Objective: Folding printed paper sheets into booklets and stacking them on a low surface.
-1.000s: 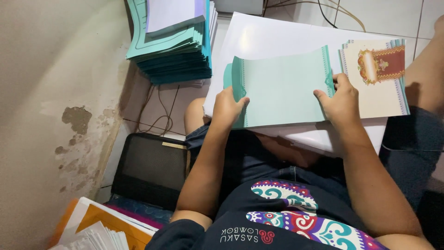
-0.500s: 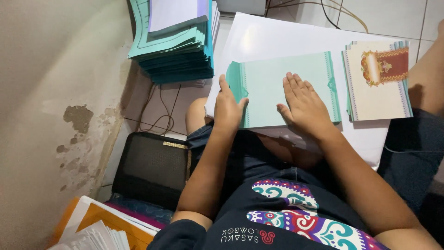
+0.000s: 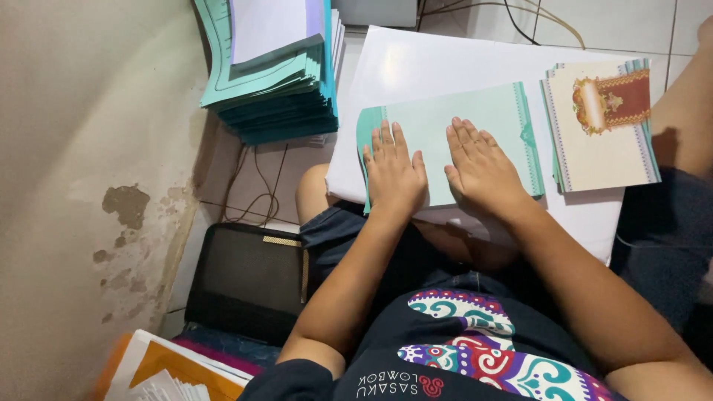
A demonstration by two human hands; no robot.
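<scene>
A folded teal paper card [image 3: 475,122] lies on a large white board [image 3: 460,63] resting across my lap. My left hand [image 3: 394,174] presses flat on the card's left part, near its fold. Beside it, my right hand [image 3: 483,167] lies flat on the middle of the card, fingers together. Neither hand grips anything. To the right on the board sits a small stack of cream cards [image 3: 601,126] with a red and gold ornament on top.
A tall pile of teal sheets [image 3: 275,70] stands on the floor at the upper left, by the stained wall [image 3: 82,186]. Cables [image 3: 252,186] run under it. A black case [image 3: 249,278] and orange-edged papers [image 3: 171,367] lie lower left.
The right hand let go of the card's right edge and slid left onto its middle. The card, lifted a second ago, now lies pressed flat under both palms.
</scene>
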